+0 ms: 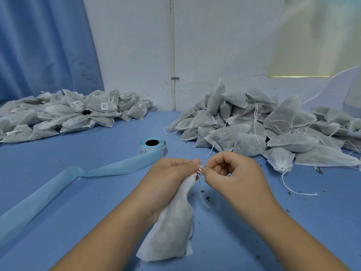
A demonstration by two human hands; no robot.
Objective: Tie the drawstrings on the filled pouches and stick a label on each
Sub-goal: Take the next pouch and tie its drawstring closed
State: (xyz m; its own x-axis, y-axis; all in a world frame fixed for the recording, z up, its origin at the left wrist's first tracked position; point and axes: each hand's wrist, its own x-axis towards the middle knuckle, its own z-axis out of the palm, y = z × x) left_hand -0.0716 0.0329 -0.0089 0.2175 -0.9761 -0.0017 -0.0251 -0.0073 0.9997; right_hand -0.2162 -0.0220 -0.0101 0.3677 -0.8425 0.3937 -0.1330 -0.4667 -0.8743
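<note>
Between the two hands, just over the blue table top (97,222), there is a white, soft non-woven pouch (172,227) filled with some dark, grainy material. The left hand (172,173) has its fingers curled round the gathered neck of the pouch and holds it up, so the body of the pouch hangs down below the left wrist toward the table. The right hand (232,173) is also curled. Its thumb and forefinger pinch the thin white drawstring (202,194) right at the top of the neck, and they touch the fingertips of the left hand. The knot itself is too small to see. The free end of the drawstring falls loose under the right hand.

Beyond the left hand stands a round roll of light blue label tape (153,146). Its long pale blue backing strip (58,184) runs across the table to the left of the left hand. Far beyond and to the left of the left hand lies a heap of grey-white pouches with barcode labels (64,112). Beyond the right hand and to its right lies a bigger heap of grey-white pouches with loose strings (254,126). One small pouch (279,159) at its edge lies near the right hand. Dark crumbs (207,198) are scattered on the table under and around the right hand.
</note>
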